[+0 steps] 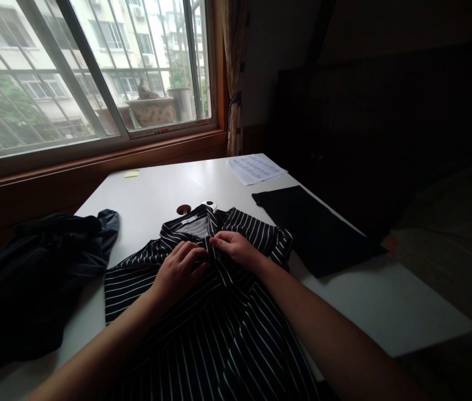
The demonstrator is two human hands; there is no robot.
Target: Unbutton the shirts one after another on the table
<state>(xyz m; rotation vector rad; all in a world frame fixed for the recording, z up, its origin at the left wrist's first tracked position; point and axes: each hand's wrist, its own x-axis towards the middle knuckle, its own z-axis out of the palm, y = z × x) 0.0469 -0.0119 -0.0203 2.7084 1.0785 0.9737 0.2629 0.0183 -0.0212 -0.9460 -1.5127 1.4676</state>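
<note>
A black shirt with white stripes (185,334) lies spread over the white table, its collar at the far end and a pale label inside the neck. My right hand (238,249) pinches the edge of the shirt's front just below the collar. Close beside it, my left hand (181,267) has its fingers curled onto the same front edge, the tips pressed into the cloth. Whatever small part lies between the fingertips is hidden. Both sleeves of the shirt are out to the sides.
On the white table (164,181), a folded black garment (319,228) lies at right and rumpled dark clothes (35,278) at left. Printed papers (256,168) and a yellow note (132,173) are at the back. A round hole (184,209) is beyond the collar. A window (93,72) stands behind.
</note>
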